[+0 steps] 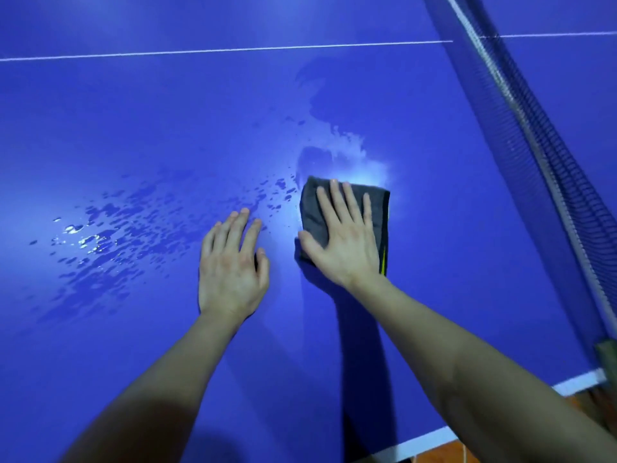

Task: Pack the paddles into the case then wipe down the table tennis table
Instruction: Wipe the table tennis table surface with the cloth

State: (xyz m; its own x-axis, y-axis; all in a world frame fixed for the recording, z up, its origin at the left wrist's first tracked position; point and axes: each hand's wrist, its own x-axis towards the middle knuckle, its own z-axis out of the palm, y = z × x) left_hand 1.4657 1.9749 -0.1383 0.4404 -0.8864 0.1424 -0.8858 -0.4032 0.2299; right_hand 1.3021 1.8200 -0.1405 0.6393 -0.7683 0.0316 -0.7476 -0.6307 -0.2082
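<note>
Over at the net end of the table tennis table, someone's leaning in with both bare forearms stretched out over the top. That top is smooth, glossy blue-purple and shiny enough to throw back a bright glare patch. The right hand lies flat on a folded cloth, fingers straight and spread, palm pressing it down rather than gripping it. The cloth is a dark grey, soft-looking rectangle, kinda like microfibre, with a thin yellow-green trim showing along its right edge by the wrist. The left hand sits just beside it, flat on the bare surface, fingers straight and close together, holding nothing.

Left of the hands there's a wide scatter of water droplets, blotchy and uneven, a few catching the light. Beyond the cloth is a hazy wet smear with streaky edges. A thin white line runs across the far side. The net cuts down the right, fine dark mesh with a pale top band. The near edge has a white border, with orange wood-look floor below it.
</note>
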